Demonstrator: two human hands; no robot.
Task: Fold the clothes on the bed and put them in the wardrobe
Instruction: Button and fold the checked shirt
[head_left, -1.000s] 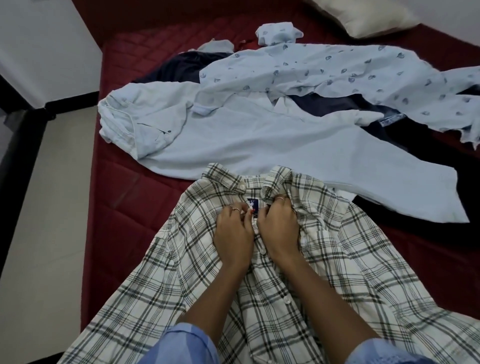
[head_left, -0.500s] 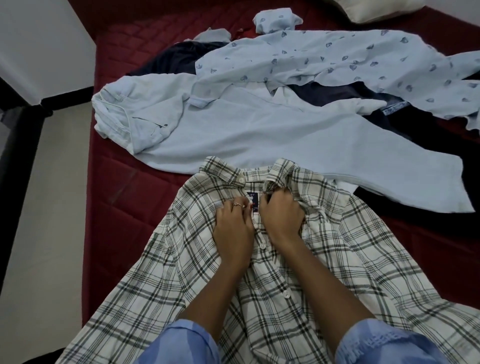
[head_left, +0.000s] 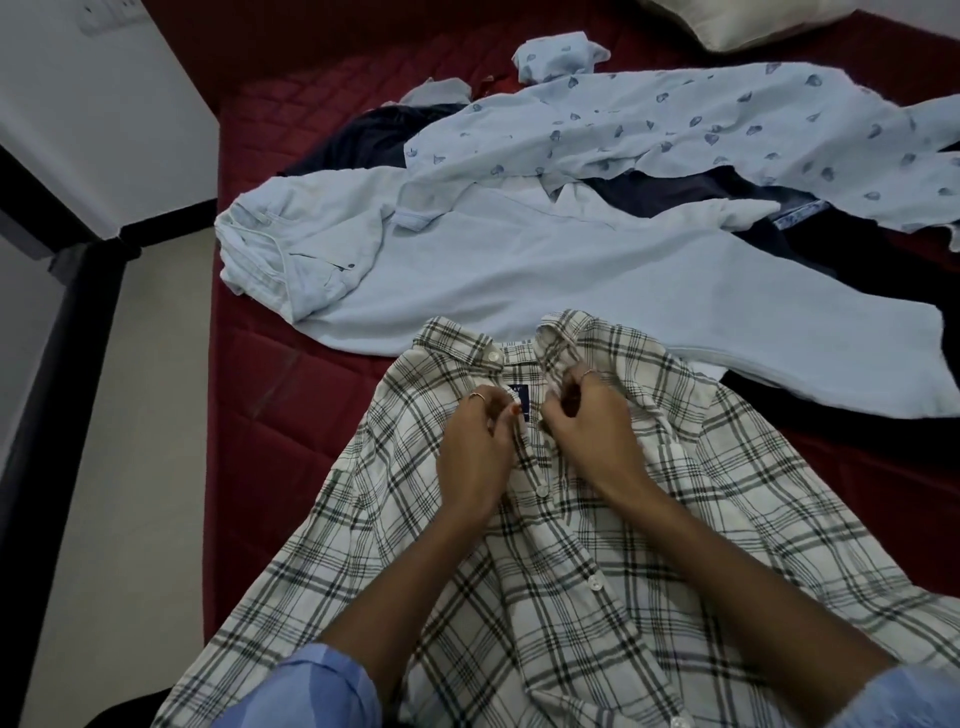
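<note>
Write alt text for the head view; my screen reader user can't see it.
Two hands, the left hand and right hand, pinch the front of a plaid shirt near its collar on a dark red bed. Beyond lie a plain light blue shirt and a printed blue shirt.

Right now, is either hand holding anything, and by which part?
Both hold the plaid shirt at its front opening just below the collar: the left hand pinches one edge, the right hand the other, beside the neck label.
</note>
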